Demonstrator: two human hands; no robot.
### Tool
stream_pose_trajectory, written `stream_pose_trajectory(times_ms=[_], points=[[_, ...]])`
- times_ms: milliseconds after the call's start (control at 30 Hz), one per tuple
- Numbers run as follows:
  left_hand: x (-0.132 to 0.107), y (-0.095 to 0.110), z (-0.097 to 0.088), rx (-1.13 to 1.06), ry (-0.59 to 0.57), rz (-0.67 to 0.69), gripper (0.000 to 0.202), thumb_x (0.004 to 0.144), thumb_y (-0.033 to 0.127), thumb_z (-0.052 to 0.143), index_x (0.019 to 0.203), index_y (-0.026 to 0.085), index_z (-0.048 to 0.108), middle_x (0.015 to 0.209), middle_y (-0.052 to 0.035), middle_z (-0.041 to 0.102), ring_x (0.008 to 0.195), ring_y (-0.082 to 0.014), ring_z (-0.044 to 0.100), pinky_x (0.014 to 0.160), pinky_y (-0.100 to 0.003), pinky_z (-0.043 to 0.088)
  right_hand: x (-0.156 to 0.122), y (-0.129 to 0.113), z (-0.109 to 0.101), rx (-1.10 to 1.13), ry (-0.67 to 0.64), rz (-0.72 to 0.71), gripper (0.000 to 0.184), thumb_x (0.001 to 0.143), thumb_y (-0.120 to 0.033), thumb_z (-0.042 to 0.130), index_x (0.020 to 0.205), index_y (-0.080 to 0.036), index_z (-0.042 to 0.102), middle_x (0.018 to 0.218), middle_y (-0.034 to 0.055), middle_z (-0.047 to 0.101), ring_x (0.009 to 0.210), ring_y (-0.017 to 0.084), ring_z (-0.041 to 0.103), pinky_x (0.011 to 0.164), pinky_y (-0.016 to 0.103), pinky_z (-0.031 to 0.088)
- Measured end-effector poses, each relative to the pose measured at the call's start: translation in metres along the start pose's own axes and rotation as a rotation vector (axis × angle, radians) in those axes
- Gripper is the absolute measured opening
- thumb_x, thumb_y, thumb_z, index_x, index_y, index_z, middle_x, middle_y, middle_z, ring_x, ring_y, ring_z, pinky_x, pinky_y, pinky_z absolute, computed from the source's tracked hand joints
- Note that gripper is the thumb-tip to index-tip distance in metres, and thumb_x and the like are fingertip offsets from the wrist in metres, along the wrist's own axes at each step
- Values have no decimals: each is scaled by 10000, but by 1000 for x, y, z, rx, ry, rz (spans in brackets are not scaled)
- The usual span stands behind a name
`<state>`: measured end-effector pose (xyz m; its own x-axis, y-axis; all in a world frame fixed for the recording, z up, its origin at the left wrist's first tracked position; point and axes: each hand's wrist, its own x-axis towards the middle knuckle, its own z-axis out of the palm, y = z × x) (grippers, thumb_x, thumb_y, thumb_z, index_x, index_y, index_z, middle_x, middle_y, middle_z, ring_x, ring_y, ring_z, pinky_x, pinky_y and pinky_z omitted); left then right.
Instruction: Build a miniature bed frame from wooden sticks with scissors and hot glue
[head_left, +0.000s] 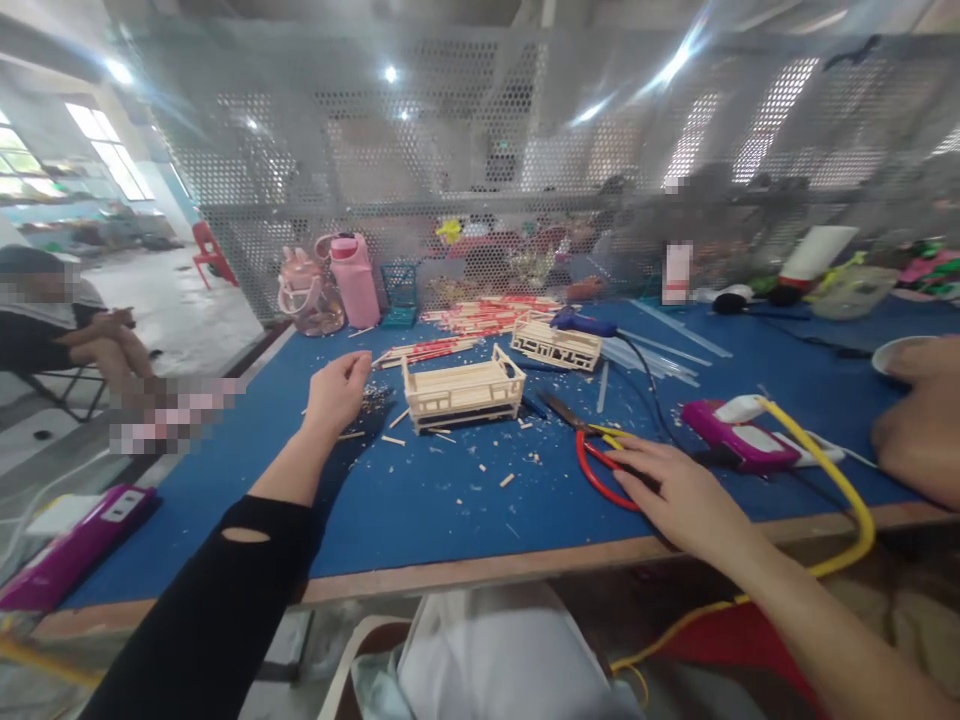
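Note:
My left hand [339, 396] is raised over the left part of the blue table, thumb and fingers pinched together. Whatever they hold, if anything, is too small to make out. Just right of it stands a small wooden stick model [465, 385], a rectangular frame with railings and corner posts. My right hand [679, 492] has its fingers and thumb around the handle of a pair of scissors [592, 465] with red and yellow grips. The scissor blades lie on the table, pointing toward the model.
Behind are a second stick model [556, 343], a blue glue gun [583, 322], clear glue sticks [660, 355] and red-tipped sticks [491, 314]. A purple power strip [739, 440] with a yellow cable lies right. Another person's arm [922, 430] reaches in there. Pink bottles [352, 280] stand back left.

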<state>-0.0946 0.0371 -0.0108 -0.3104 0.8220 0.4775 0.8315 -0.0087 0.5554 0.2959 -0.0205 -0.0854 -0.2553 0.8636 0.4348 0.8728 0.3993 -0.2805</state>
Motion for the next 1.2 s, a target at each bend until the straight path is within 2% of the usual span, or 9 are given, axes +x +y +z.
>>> stream_pose_trajectory(times_ms=[100,200,333,467,533,600,833,1033,1200], points=[[-1,2,3,45,-54,-1,357,808,307,487,1058,160,695,922,-52,734,790,-181,644,746,-244,467,-11,0,10,-8,182,78,368,815,-348,418,908,-157,719,1033,154,693,974,283,641,870,458,507],[1,1,0,115,-85,-40,331,809,321,497,1018,181,712,844,-34,739,738,-175,650,721,-239,472,-12,-4,11,22,268,96,347,803,-349,418,865,-158,701,994,149,691,949,278,639,851,446,510],[8,-11,-13,263,-83,-124,401,871,374,397,1036,181,707,850,-73,738,820,-225,662,756,-292,474,-7,-3,0,109,166,102,333,771,-364,445,902,-166,679,1014,141,691,938,273,649,834,424,518],[15,-32,-20,417,-185,-169,411,688,430,650,969,142,733,1002,-177,708,976,-363,624,783,-381,475,-6,-2,-12,193,17,116,340,743,-389,515,973,-186,661,1022,116,695,905,266,661,807,406,530],[16,-38,-17,458,-253,-165,354,632,416,702,864,154,754,956,-181,716,943,-373,632,759,-381,482,-5,-3,-13,202,3,107,317,747,-380,511,955,-193,660,1025,112,693,922,264,658,825,404,524],[16,-39,-11,478,-284,-153,266,684,379,658,825,175,755,923,-161,725,912,-345,646,740,-364,487,-1,-4,-12,195,8,97,299,758,-368,493,933,-191,657,1027,115,690,946,261,652,847,399,515],[17,-43,-7,466,-227,-137,193,724,274,585,780,171,739,834,-149,729,852,-312,661,714,-350,496,25,-12,-2,115,-26,52,254,768,-285,469,922,-188,646,1027,111,682,960,248,640,866,386,499],[21,-56,-11,343,-117,-84,323,657,148,569,938,183,724,828,-111,735,867,-287,663,787,-354,496,30,-14,3,82,-32,13,271,798,-287,438,939,-184,645,1018,119,674,966,254,629,875,396,488],[22,-58,-4,188,-56,-66,136,625,194,612,704,211,721,685,-98,712,800,-299,663,772,-374,496,33,-13,1,62,-80,54,299,797,-325,469,990,-172,637,1030,124,677,956,261,637,855,385,493]])
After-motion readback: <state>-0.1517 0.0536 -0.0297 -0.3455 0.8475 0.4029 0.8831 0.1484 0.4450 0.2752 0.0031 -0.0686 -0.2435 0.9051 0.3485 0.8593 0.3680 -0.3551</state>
